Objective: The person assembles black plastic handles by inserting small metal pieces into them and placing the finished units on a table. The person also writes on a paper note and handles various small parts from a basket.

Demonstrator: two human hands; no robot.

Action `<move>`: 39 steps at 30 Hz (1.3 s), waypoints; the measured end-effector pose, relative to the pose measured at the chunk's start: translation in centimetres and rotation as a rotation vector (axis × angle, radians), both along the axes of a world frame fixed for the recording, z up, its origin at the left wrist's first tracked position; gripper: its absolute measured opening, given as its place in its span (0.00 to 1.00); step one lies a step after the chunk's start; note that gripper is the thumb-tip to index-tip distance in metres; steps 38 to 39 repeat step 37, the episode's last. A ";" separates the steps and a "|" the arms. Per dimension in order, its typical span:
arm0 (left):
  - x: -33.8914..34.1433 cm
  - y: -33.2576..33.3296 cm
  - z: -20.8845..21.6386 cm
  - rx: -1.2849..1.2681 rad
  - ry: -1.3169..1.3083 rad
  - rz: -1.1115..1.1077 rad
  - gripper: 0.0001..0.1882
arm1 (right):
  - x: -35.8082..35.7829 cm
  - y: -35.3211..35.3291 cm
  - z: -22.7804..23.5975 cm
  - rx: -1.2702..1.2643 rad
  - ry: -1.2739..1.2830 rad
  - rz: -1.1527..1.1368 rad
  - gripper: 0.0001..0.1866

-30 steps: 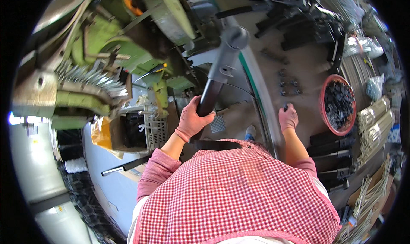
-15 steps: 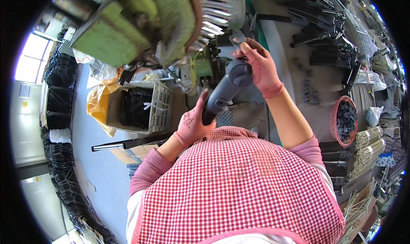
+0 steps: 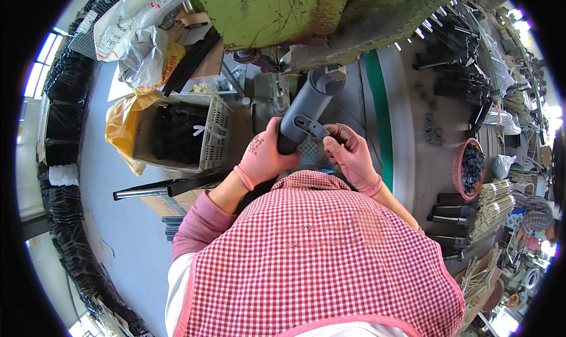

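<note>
A dark grey tube (image 3: pixel 308 103) with a wide, round far end lies tilted in front of my chest. My left hand (image 3: pixel 263 152), in a pink glove, is wrapped around its lower end. Between the thumb and fingers of my right hand (image 3: pixel 355 161), also gloved, is a small flat grey tab (image 3: pixel 318 130) with a rounded end. The tab reaches to an oval opening on the tube's side. Whether it is fixed to the tube, I cannot tell.
A green, worn machine (image 3: pixel 277 12) overhangs the far side, close beyond the tube. Left of me stands a plastic crate (image 3: pixel 215 133) holding black items, with a yellow bag (image 3: pixel 118 130) over its side. A red basket (image 3: pixel 457 166) of small dark parts is at right.
My right hand has come down from beyond the tube's far end to its side, bringing the small tab to the opening. My left hand keeps its hold. The view has shifted.
</note>
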State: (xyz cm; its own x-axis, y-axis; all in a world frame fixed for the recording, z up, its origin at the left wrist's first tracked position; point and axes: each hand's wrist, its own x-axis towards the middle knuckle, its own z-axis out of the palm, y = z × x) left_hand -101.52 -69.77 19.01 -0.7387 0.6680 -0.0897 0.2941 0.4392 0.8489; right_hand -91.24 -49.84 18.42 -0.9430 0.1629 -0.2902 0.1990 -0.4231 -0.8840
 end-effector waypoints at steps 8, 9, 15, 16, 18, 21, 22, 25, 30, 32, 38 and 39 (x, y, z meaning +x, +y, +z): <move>0.0 0.6 0.1 -0.057 -0.019 0.019 0.37 | -2.5 0.3 -0.3 -0.315 -0.202 -0.038 0.09; 0.1 0.7 0.2 -0.086 -0.008 0.037 0.38 | -3.0 0.4 -1.0 -0.358 -0.193 -0.016 0.09; -1.5 1.1 1.1 -0.093 0.241 0.161 0.35 | -7.5 1.3 -2.9 -0.395 -0.033 0.108 0.05; -1.9 1.3 1.2 -0.089 0.285 0.180 0.34 | -8.5 1.3 -3.2 -0.407 0.030 0.117 0.05; -2.6 1.1 1.5 -0.127 0.322 0.192 0.34 | -10.2 1.3 -3.9 -0.437 0.162 0.130 0.05; -3.5 1.2 1.8 -0.199 0.338 0.221 0.33 | -12.0 0.5 -5.2 -0.506 0.248 0.154 0.05; -3.7 1.4 1.9 -0.217 0.328 0.228 0.33 | -12.5 0.1 -5.5 -0.555 0.257 0.144 0.04; -4.2 1.6 1.9 -0.300 0.314 0.226 0.33 | -12.9 0.1 -5.5 -0.605 0.252 0.172 0.04; -6.4 0.8 2.3 -0.267 0.194 0.126 0.34 | -12.9 -0.2 -4.9 -0.586 0.123 0.103 0.04; -7.0 0.4 1.9 -0.250 -0.019 0.146 0.34 | -13.0 -0.1 -4.5 -0.510 0.092 0.093 0.05; -8.9 0.2 -2.8 -0.310 -0.150 0.130 0.37 | -14.1 -1.5 -5.8 -0.128 -0.080 -0.060 0.13; -8.9 0.2 -2.8 -0.310 -0.150 0.130 0.37 | -14.1 -1.5 -5.8 -0.128 -0.080 -0.060 0.13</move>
